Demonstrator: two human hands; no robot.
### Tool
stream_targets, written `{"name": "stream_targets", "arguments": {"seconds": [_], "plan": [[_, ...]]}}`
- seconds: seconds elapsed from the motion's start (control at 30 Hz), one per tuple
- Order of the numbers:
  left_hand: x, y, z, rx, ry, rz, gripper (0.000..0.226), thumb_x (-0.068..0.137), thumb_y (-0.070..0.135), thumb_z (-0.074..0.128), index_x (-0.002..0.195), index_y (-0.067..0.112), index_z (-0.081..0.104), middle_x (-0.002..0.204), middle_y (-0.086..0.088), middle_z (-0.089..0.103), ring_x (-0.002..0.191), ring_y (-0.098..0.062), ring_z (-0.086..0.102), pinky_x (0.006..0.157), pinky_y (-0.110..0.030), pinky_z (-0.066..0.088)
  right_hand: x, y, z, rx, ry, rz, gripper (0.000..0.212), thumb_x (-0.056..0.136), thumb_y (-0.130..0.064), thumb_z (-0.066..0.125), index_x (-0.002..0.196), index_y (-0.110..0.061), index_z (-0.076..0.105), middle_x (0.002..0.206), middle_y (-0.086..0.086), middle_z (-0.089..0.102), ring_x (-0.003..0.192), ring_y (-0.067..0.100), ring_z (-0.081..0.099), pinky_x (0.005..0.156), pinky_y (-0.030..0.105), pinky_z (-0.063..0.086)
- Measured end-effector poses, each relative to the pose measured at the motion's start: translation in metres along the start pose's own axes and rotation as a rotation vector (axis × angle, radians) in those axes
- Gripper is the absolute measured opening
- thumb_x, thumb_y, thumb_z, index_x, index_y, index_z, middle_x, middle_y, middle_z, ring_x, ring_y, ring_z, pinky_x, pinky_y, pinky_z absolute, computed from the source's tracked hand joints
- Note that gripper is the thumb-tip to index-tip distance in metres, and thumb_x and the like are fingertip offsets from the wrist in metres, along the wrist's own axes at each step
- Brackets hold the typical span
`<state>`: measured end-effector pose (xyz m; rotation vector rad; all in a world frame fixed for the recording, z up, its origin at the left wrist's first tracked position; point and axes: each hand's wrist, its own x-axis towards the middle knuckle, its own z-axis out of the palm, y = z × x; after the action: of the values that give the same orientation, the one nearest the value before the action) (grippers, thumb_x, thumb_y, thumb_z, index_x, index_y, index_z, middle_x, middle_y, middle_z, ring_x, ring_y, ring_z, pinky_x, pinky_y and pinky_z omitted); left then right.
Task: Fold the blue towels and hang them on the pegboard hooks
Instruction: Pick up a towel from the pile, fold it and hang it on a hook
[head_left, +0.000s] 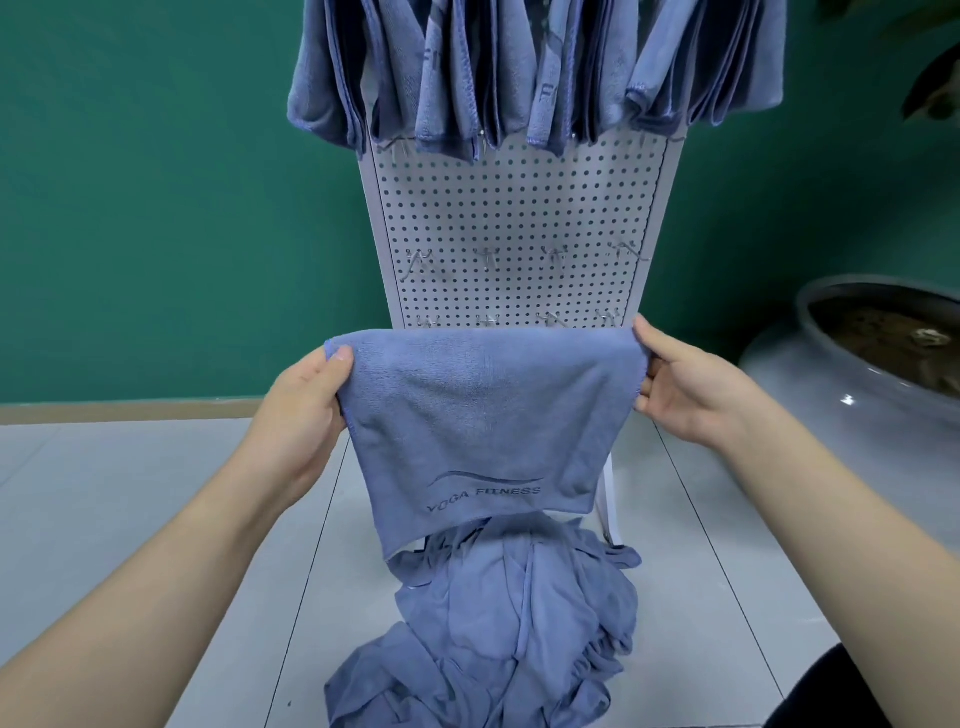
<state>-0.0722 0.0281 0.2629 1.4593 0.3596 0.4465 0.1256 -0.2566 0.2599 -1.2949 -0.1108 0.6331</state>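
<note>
I hold a folded blue towel (483, 415) marked "YOGA FITNESS" up in front of the white pegboard (519, 208). My left hand (306, 400) pinches its upper left corner and my right hand (680, 379) pinches its upper right corner. The towel hangs flat between them, folded edge on top. Several folded blue towels (519, 73) hang from the top row of hooks. Two lower rows of bare metal hooks (488, 257) show above the held towel. A heap of loose blue towels (514, 623) lies on the floor below.
The pegboard stands against a green wall (156, 182) on a grey tiled floor (130, 493). A large grey ceramic pot (857, 374) sits at the right, with plant leaves (935, 88) above it. A dark trouser leg (862, 696) shows at the bottom right.
</note>
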Motion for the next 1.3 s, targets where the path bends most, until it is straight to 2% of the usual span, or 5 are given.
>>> {"name": "stream_targets", "arguments": {"seconds": [0.57, 0.83, 1.0, 1.13, 1.3], "plan": [[0.002, 0.004, -0.007, 0.129, 0.114, 0.203, 0.023, 0.104, 0.008, 0.055, 0.114, 0.013, 0.075, 0.116, -0.001, 0.077, 0.109, -0.014, 0.069, 0.098, -0.028, 0.051, 0.000, -0.001, 0.001, -0.065, 0.020, -0.275, 0.015, 0.102, -0.020, 0.062, 0.109, -0.016, 0.074, 0.116, 0.003, 0.071, 0.107, 0.018, 0.062, 0.106, 0.036, 0.049], [0.006, 0.002, -0.011, 0.050, 0.161, 0.216, 0.032, 0.107, 0.020, 0.054, 0.097, -0.006, 0.070, 0.102, -0.009, 0.068, 0.094, -0.020, 0.059, 0.093, -0.039, 0.048, -0.001, -0.002, 0.001, -0.155, 0.025, -0.373, 0.021, 0.106, -0.022, 0.055, 0.109, -0.015, 0.075, 0.118, 0.007, 0.075, 0.107, 0.021, 0.067, 0.103, 0.037, 0.048], [-0.001, 0.006, -0.007, 0.046, 0.271, 0.237, 0.016, 0.098, 0.006, 0.065, 0.092, 0.014, 0.077, 0.089, 0.003, 0.078, 0.084, -0.014, 0.070, 0.078, -0.024, 0.056, -0.005, -0.001, 0.003, -0.201, 0.091, -0.444, 0.022, 0.107, -0.023, 0.055, 0.102, -0.016, 0.075, 0.105, 0.012, 0.074, 0.092, 0.027, 0.065, 0.082, 0.044, 0.049], [-0.001, 0.005, -0.006, 0.038, 0.381, 0.248, 0.011, 0.091, 0.004, 0.074, 0.090, 0.015, 0.072, 0.079, 0.006, 0.076, 0.077, -0.013, 0.070, 0.072, -0.023, 0.056, -0.007, 0.001, 0.005, -0.259, 0.134, -0.494, 0.017, 0.104, -0.024, 0.059, 0.098, -0.019, 0.074, 0.094, 0.012, 0.070, 0.077, 0.023, 0.060, 0.064, 0.031, 0.047], [0.006, -0.007, -0.015, 0.081, 0.443, 0.149, 0.025, 0.088, 0.008, 0.079, 0.106, 0.018, 0.064, 0.073, 0.002, 0.072, 0.068, -0.012, 0.066, 0.066, -0.023, 0.056, 0.003, 0.009, 0.003, -0.274, 0.134, -0.384, 0.008, 0.103, -0.020, 0.062, 0.101, -0.014, 0.057, 0.069, 0.004, 0.061, 0.061, 0.021, 0.049, 0.060, 0.034, 0.042]]}}
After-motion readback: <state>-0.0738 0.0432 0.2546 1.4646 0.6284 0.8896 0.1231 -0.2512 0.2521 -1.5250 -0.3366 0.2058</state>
